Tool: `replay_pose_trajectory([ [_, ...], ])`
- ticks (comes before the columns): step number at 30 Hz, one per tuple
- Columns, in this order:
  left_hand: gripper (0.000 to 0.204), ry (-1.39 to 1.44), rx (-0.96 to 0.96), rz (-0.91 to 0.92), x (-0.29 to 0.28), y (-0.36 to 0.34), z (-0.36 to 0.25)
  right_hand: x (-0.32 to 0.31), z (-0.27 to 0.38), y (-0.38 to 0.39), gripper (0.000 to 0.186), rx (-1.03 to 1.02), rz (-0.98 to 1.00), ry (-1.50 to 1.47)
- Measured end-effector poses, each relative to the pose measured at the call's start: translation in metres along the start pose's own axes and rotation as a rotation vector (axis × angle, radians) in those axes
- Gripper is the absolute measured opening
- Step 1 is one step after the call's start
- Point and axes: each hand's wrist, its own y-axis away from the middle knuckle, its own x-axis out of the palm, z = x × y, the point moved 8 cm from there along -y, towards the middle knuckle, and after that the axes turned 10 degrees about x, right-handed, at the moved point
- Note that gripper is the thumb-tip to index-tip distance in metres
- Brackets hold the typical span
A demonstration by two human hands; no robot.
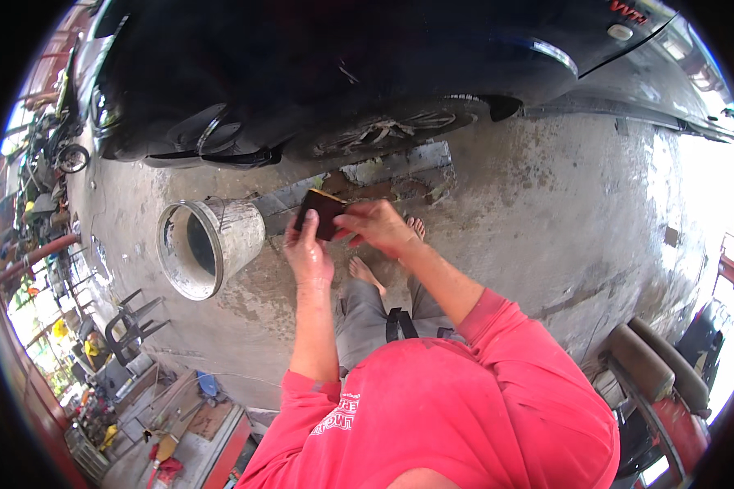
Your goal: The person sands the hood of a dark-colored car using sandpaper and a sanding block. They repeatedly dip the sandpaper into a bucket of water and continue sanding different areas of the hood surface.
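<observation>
In front of me, above the floor, my left hand (308, 254) grips a dark brown, flat piece of sandpaper (326, 217) with a yellow strip along its far edge. The left thumb lies across its face, and the other fingers are behind it. My right hand (381, 228) pinches the near right corner of the same sandpaper, its fingers curled. A white bucket (240, 232), smeared on the outside, stands to the left of my hands with dark liquid in it. Beyond my hands is a black car (302, 73) with a spoked wheel (383, 132).
A wet, stained concrete floor (538, 220) lies around my bare feet (369, 275). At the lower left, a cluttered workbench (208, 424) and a dark chair (130, 326) stand. Padded seats (640, 359) are at the lower right. A motorcycle wheel (73, 158) shows far left.
</observation>
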Motion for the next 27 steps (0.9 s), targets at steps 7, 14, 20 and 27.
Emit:
replay_pose_trajectory([
  [7,0.047,-0.654,0.4,0.303,0.037,0.058,-0.064,-0.067,0.074,0.091,0.021,-0.306,-0.26,0.957],
  [14,0.051,-0.293,0.067,0.427,0.066,0.133,-0.053,-0.065,0.051,0.15,0.033,-0.385,-0.084,0.612],
  [20,0.048,-0.086,0.2,0.214,0.076,0.212,-0.028,-0.032,0.034,0.223,0.053,-0.756,-0.02,1.078],
  [27,0.058,-0.278,0.214,0.172,0.071,0.266,-0.024,-0.038,0.052,0.253,0.1,-0.532,0.069,1.159],
])
